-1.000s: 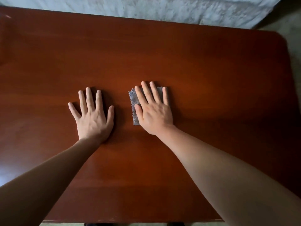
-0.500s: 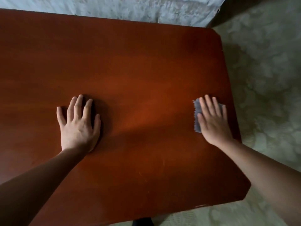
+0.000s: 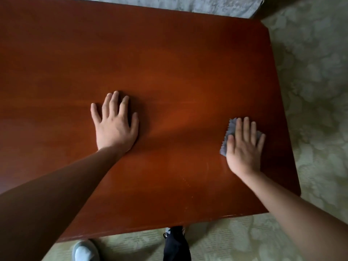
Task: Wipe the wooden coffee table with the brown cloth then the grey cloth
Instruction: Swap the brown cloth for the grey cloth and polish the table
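The wooden coffee table (image 3: 169, 53) has a glossy red-brown top that fills most of the view. My right hand (image 3: 243, 147) lies flat, fingers together, on a small grey cloth (image 3: 230, 129) and presses it onto the top near the table's right edge. Only the cloth's left side and a corner by my little finger show. My left hand (image 3: 115, 127) rests palm down on the middle of the table, fingers spread, holding nothing. No brown cloth is in view.
Pale patterned carpet (image 3: 310, 91) lies right of the table and along its near edge. A grey-white fabric surface (image 3: 207, 4) sits beyond the far edge. Below the near edge are a light shoe (image 3: 84, 251) and a dark shoe (image 3: 176, 243).
My right hand has slid the grey cloth from the table's middle out to its right side. My left hand stays planted on the top while the view shifts right and closer.
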Available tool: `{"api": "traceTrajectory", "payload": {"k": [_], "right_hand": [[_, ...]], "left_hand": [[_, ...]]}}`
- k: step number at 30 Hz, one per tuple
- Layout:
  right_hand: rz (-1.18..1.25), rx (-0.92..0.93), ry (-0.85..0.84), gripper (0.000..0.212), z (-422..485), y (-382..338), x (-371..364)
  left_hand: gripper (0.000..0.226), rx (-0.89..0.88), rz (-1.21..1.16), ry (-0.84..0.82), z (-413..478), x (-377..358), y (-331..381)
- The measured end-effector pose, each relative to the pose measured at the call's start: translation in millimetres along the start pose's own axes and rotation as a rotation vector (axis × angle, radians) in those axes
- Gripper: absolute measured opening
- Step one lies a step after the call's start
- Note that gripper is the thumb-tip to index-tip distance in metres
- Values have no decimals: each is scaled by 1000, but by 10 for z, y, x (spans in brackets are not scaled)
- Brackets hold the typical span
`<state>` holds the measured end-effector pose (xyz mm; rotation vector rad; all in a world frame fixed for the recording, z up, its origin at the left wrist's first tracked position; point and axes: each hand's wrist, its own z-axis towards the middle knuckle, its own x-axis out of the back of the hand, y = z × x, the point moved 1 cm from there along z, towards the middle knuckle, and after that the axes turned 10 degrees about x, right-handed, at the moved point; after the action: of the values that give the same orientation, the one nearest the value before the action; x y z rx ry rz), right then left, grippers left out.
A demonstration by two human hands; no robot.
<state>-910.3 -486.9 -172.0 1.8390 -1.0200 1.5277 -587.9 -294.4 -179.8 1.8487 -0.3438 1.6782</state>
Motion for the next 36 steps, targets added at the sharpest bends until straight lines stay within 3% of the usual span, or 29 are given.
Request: {"api": "traceTrajectory", "payload": {"k": [6, 12, 15, 19, 23, 30, 33, 36], "right_hand": [[-50, 230, -29, 69, -377, -1688, -195], [32, 484, -73, 67, -757, -3495, -368], [61, 487, -61, 64, -864, -3900, -412], [-50, 626, -56, 64, -901, -3487, -375], [-73, 662, -84, 63, -986, -2524, -317], [-95, 330, -169, 64, -1123, -672, -153], [-71, 172, -172, 68, -1130, -523, -127], [-20, -3, -117, 76, -1141, -835, -158]], "left_hand": [[47, -118, -224, -6, 60, 164, -528], [43, -155, -126, 102, -130, 450, -1855], [52, -183, -112, 102, -300, 404, -2151], [56, -159, -136, 62, -261, 329, -2180], [54, -139, -71, 32, -293, 410, -2135], [53, -99, -3, 51, -360, 543, -2003], [54, -103, -7, 56, -382, 567, -1997], [55, -100, 5, 41, -400, 563, -1961]]}}
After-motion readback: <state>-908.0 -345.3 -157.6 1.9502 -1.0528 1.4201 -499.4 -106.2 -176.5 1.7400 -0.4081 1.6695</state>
